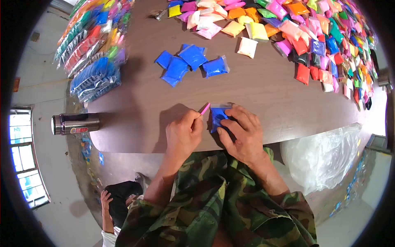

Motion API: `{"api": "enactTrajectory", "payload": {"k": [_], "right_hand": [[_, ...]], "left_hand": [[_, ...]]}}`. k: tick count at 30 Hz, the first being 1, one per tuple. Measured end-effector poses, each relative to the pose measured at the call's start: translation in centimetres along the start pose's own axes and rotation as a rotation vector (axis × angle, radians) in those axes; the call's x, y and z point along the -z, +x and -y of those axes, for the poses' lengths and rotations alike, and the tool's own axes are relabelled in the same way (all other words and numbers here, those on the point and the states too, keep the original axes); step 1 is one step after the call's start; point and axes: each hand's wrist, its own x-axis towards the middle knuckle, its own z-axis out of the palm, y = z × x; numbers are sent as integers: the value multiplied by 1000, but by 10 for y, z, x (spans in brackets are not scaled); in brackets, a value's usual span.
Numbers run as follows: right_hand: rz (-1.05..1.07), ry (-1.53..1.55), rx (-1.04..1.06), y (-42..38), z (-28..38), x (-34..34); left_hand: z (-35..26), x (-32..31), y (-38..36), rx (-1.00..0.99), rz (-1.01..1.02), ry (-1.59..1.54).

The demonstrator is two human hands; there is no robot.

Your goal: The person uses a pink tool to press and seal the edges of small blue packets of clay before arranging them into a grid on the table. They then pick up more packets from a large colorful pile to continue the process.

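My left hand (184, 132) is closed around a thin pink stick (205, 108), whose tip points up beside a blue clay packet (217, 119). The packet lies on the table near its front edge, with its clear top edge facing away from me. My right hand (243, 133) grips the packet's right side with bent fingers and covers part of it. Farther up the table is a small group of similar blue packets (176, 70), some overlapping.
A large heap of coloured packets (302, 29) covers the table's far right. Filled clear bags (92, 49) are stacked at the left. A steel flask (76, 123) lies at the left edge. Clear plastic sheeting (321, 158) hangs at the right. Another person's hand (106, 200) shows lower left.
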Motion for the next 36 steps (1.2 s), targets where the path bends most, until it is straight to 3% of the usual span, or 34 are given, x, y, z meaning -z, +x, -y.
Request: {"api": "enactTrajectory", "payload": {"k": [6, 9, 13, 18, 22, 25, 29, 32, 36], "right_hand": [[6, 27, -29, 4, -7, 0], [9, 17, -21, 8, -4, 1], [-3, -10, -18, 7, -5, -2], [12, -29, -29, 6, -3, -3], [-7, -6, -13, 8, -4, -1], [-14, 12, -16, 5, -6, -1], [-10, -34, -9, 7, -1, 2], [3, -63, -6, 8, 0, 4], [-20, -88, -54, 5, 4, 2]], "left_hand": [[-29, 9, -17, 155, 57, -238], [-17, -2, -26, 32, 29, -125], [7, 13, -18, 95, -26, 2], [-13, 15, -26, 177, 20, -234], [-9, 6, -31, 119, 93, -61], [2, 11, -27, 158, -9, -44], [-20, 19, -32, 129, 1, -170], [-21, 4, -41, 28, 31, -41], [8, 16, -41, 114, -30, 104]]}}
